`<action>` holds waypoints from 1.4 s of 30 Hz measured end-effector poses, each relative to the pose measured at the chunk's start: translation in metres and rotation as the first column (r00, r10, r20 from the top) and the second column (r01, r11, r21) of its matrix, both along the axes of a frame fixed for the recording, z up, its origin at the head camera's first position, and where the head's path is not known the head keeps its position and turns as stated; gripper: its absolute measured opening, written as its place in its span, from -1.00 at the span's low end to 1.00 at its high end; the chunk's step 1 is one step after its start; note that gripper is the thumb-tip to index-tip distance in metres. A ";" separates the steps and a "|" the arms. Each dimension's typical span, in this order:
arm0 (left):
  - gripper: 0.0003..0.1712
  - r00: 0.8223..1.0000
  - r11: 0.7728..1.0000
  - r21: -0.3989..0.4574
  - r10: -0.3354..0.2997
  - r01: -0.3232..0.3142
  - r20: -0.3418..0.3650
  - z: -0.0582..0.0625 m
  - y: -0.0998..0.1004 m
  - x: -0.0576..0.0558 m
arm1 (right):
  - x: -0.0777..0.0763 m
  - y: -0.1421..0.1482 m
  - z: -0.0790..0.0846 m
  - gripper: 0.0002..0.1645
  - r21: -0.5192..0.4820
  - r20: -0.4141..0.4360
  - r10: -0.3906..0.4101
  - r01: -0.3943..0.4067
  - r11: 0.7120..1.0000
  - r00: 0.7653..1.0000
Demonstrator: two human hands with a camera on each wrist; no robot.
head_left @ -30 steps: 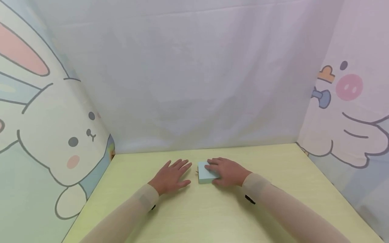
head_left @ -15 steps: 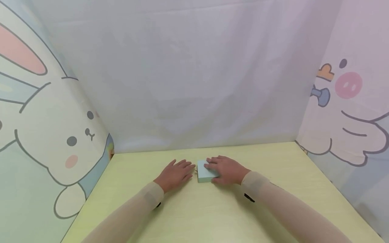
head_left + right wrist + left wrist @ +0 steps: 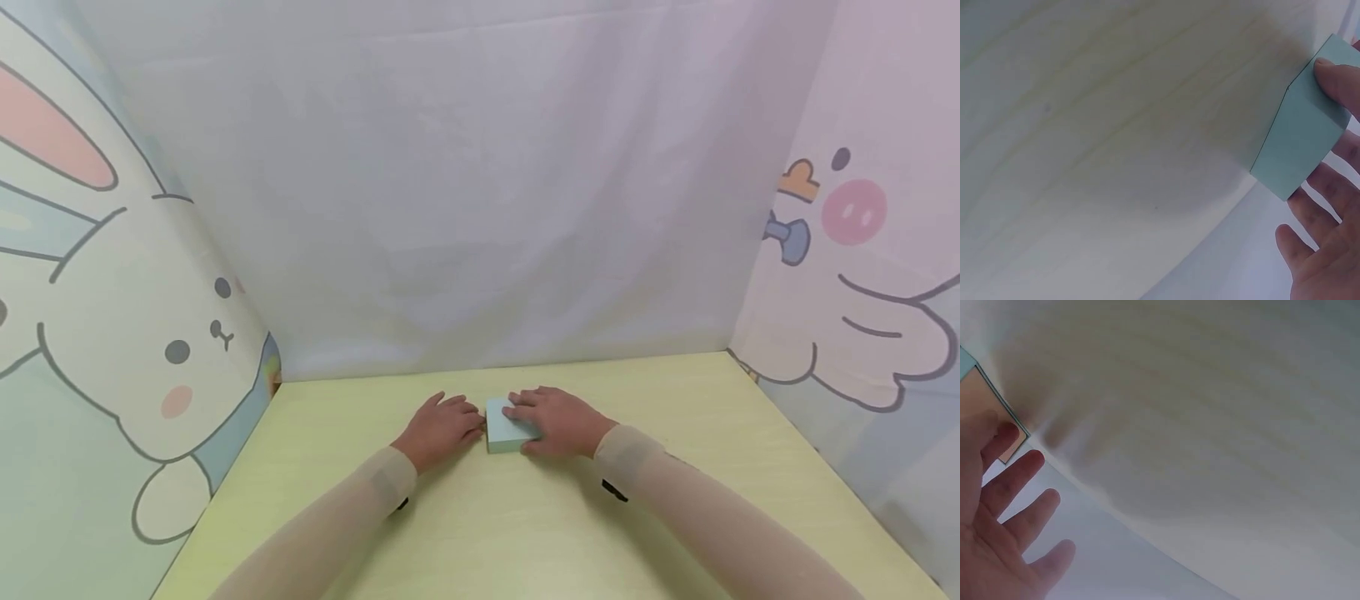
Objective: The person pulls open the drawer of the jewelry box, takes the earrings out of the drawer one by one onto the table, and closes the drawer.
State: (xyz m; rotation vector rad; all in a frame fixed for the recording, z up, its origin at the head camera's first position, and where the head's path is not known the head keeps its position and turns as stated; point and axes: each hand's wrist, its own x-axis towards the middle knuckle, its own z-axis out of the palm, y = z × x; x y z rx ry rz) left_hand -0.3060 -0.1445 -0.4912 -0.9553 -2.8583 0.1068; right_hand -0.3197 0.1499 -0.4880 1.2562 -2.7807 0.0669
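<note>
Plainly, one box [image 3: 504, 427] sits on the one table [image 3: 487, 525], toward its far edge and between two hands. The right hand [image 3: 566, 423] holds the box at its right side, fingers over the top, thumb at the near face. The left hand [image 3: 438, 432] reaches the left side; three of its fingers stand apart, but whether its thumb and forefinger pinch anything cannot be told.

Only the left wrist view shows the box's left end: one tan panel [image 3: 979, 390] with a pale blue-green border, partly covered by the thumb and forefinger. Only the right wrist view shows the thumb lying flat against the near face, with the other fingers beyond the box.

The head view alone takes in two pale sleeves, left [image 3: 322, 525] and right [image 3: 712, 508], one black piece under each cuff. It also shows three cloth walls: one plain at the back [image 3: 450, 208], one with a rabbit [image 3: 127, 367] and one with a white, pink-cheeked figure [image 3: 892, 275].
</note>
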 end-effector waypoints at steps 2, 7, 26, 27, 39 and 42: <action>-0.71 1.000 1.000 0.004 -0.007 0.007 -0.011 0.000 0.002 -0.001 | 0.001 0.000 0.001 -0.13 0.000 0.000 -0.001 0.001 1.000 1.000; -0.76 0.999 1.000 0.003 -0.007 0.007 -0.035 0.001 0.006 -0.002 | 0.003 0.000 0.004 -0.13 -0.002 -0.001 -0.001 0.001 1.000 1.000; -0.79 0.993 0.992 -0.118 -0.060 0.047 -0.105 0.003 0.009 -0.005 | 0.003 -0.001 0.003 -0.13 -0.009 0.004 -0.007 0.007 1.000 1.000; -0.79 0.992 0.992 -0.121 -0.059 0.046 -0.107 0.003 0.009 -0.005 | 0.003 -0.001 0.002 -0.14 -0.009 0.003 -0.007 0.007 1.000 1.000; -0.81 0.991 0.985 -0.173 -0.036 0.013 -0.128 0.006 0.010 -0.004 | 0.002 0.000 0.001 -0.14 -0.004 -0.036 0.013 -0.013 1.000 0.999; -0.81 0.990 0.984 -0.178 -0.035 0.010 -0.135 0.008 0.007 -0.003 | 0.002 -0.001 0.002 -0.14 -0.004 -0.032 0.010 -0.010 1.000 0.999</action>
